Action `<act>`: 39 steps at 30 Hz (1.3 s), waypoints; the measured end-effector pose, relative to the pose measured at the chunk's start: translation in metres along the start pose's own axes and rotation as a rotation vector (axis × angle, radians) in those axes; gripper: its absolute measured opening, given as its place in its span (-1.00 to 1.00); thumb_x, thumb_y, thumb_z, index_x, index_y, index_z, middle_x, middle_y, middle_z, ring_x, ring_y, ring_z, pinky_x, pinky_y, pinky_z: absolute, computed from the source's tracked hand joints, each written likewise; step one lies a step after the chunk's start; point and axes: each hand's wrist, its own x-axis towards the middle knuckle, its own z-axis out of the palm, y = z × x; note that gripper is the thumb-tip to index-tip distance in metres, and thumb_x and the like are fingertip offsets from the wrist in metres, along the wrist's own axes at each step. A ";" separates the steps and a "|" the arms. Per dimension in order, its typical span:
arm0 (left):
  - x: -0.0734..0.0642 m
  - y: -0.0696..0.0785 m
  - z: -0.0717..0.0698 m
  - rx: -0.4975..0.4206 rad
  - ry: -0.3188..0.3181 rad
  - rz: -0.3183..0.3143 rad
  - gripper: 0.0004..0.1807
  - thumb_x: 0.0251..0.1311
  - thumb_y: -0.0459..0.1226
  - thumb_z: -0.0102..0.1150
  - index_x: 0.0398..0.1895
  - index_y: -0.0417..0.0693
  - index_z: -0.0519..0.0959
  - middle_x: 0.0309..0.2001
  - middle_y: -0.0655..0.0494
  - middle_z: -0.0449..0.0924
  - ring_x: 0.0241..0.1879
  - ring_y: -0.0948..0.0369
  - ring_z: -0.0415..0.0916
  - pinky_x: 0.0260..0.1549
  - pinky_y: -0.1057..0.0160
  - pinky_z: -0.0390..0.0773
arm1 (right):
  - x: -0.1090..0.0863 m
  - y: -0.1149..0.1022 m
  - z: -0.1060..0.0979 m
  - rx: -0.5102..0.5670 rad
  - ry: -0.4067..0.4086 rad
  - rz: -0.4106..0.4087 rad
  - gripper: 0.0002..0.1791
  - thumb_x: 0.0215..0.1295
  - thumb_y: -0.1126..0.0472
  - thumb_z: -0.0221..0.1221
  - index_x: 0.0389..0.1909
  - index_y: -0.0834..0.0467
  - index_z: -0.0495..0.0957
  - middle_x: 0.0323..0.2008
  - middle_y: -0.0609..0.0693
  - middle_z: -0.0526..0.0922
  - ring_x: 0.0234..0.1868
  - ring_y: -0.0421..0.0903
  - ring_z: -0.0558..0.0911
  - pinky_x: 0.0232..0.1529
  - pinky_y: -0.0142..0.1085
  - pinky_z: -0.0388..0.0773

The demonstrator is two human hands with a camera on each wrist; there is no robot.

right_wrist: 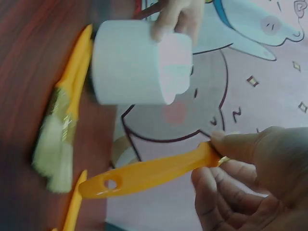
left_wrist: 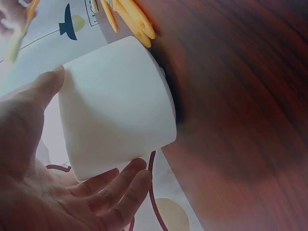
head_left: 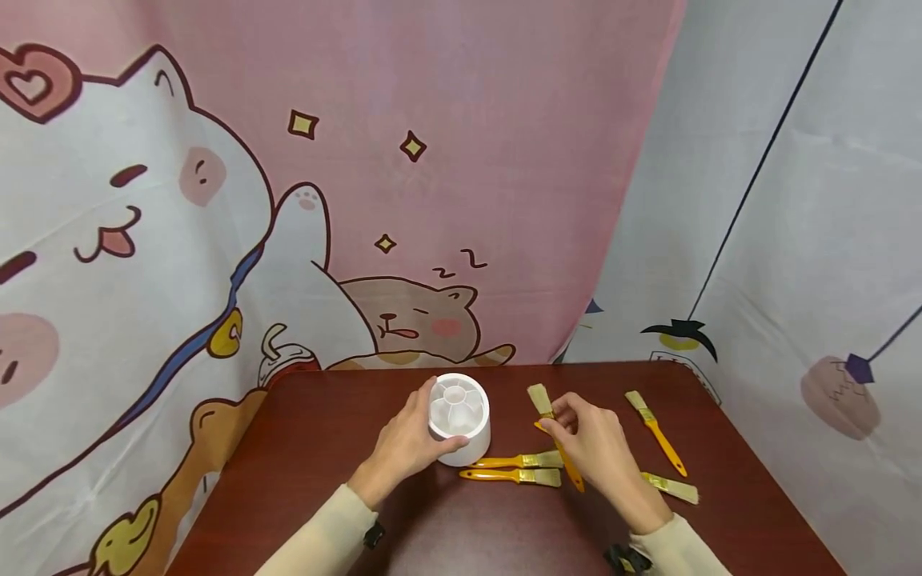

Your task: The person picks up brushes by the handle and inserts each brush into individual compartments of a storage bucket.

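My left hand (head_left: 406,436) grips a white round organizer (head_left: 479,432) from its left side, thumb at the front. Its top shows several compartments around a small central ring. In the left wrist view, thumb and fingers of the left hand (left_wrist: 62,159) span the organizer's smooth white wall (left_wrist: 115,106). To the right, my right hand (head_left: 594,440) pinches a paintbrush (head_left: 540,400) near the base of its yellow handle, bristles pointing away from me. The right wrist view shows that brush's handle (right_wrist: 149,171), with a hole at its end, held above the table.
Two paintbrushes (head_left: 515,476) lie side by side before the organizer, bristles to the right. Another brush (head_left: 655,432) lies at the far right; one more (head_left: 673,486) is partly hidden by my right arm. Cartoon-printed curtains (head_left: 533,200) hang behind the dark wooden table (head_left: 310,472).
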 end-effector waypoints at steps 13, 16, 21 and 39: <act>-0.004 0.016 -0.017 0.033 -0.052 -0.060 0.41 0.05 0.33 0.81 0.86 0.07 0.21 0.50 -0.18 0.61 0.24 -0.17 0.78 0.09 -0.35 0.82 | 0.018 -0.051 0.008 0.134 0.149 -0.301 -0.76 0.34 0.24 0.67 -0.03 0.06 0.88 -0.18 -0.10 0.93 -0.24 -0.20 0.83 -0.18 -0.11 0.87; -0.003 0.013 -0.017 0.016 -0.063 -0.058 0.42 0.05 0.32 0.81 0.88 0.10 0.20 0.50 -0.19 0.61 0.25 -0.18 0.77 0.10 -0.37 0.81 | 0.023 -0.061 0.011 0.158 0.159 -0.372 -0.74 0.34 0.28 0.66 0.00 0.11 0.87 -0.13 -0.04 0.94 -0.21 -0.14 0.86 -0.16 -0.11 0.89; -0.002 0.012 -0.021 -0.002 -0.080 -0.050 0.40 0.07 0.31 0.80 0.89 0.15 0.20 0.48 -0.18 0.63 0.26 -0.17 0.77 0.09 -0.38 0.80 | 0.031 -0.074 0.017 0.212 0.174 -0.452 -0.75 0.38 0.31 0.63 0.03 0.13 0.87 -0.07 0.00 0.95 -0.12 -0.04 0.92 -0.09 -0.07 0.91; -0.002 0.015 -0.022 0.006 -0.092 -0.066 0.36 0.10 0.28 0.80 0.87 0.14 0.21 0.49 -0.19 0.64 0.26 -0.16 0.77 0.10 -0.36 0.82 | 0.040 -0.078 0.047 0.291 0.068 -0.544 -0.74 0.43 0.33 0.59 0.09 0.13 0.87 -0.02 -0.02 0.94 -0.05 -0.11 0.90 -0.01 -0.13 0.92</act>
